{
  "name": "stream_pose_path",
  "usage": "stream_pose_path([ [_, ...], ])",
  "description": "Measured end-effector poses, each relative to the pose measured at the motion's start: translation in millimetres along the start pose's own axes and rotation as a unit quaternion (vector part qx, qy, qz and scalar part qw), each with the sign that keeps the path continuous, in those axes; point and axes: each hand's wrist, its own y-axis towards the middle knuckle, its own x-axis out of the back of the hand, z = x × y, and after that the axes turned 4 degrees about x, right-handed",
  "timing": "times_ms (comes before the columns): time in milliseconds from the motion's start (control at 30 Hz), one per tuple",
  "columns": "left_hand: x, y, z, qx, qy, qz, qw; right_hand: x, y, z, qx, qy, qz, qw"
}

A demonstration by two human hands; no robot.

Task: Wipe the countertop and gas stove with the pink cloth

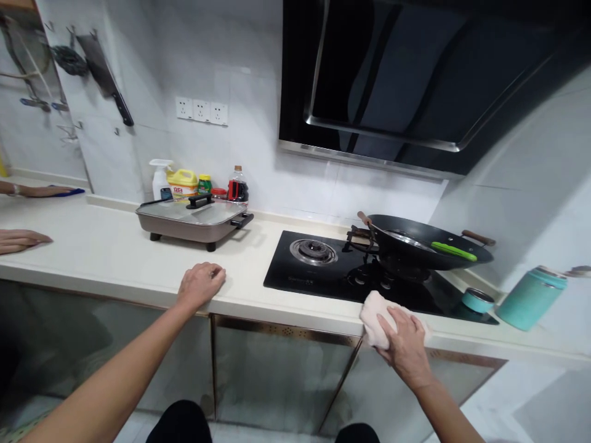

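My right hand (406,344) presses a pale pink cloth (377,317) against the front edge of the white countertop (249,295), just before the black gas stove (318,277). Its fingers bend over the folded cloth. Resting on the counter left of the stove, my left hand (202,286) has its fingers curled in and shows nothing held. Behind that hand stands a brown electric pan (189,227) with a glass lid. A black wok (425,246) with wooden handles sits on the right burner, a green-handled utensil (455,251) lying across it.
A teal bottle (530,298) and its cap (478,300) stand right of the stove. Along the wall are a spray bottle (161,178), a yellow jug (183,181) and a sauce bottle (237,184). At far left, another person's hand (44,191) rests on a blue cloth (68,192). A cleaver (104,77) hangs above.
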Motion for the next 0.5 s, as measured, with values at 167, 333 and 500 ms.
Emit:
stream_pose_path([
  [167,-0.3,-0.1,0.4,-0.008,-0.004,-0.005,1.000,8.0,-19.5,-33.0,-0.028,-0.036,0.077,0.996],
  [333,-1.6,-0.4,0.8,-0.013,-0.007,-0.006,1.000,16.7,-19.2,-41.9,-0.018,-0.005,0.087,0.996],
  [500,-3.9,-1.8,1.0,-0.018,-0.010,-0.016,1.000,45.3,-1.5,-51.3,-0.069,0.122,0.163,0.977],
])
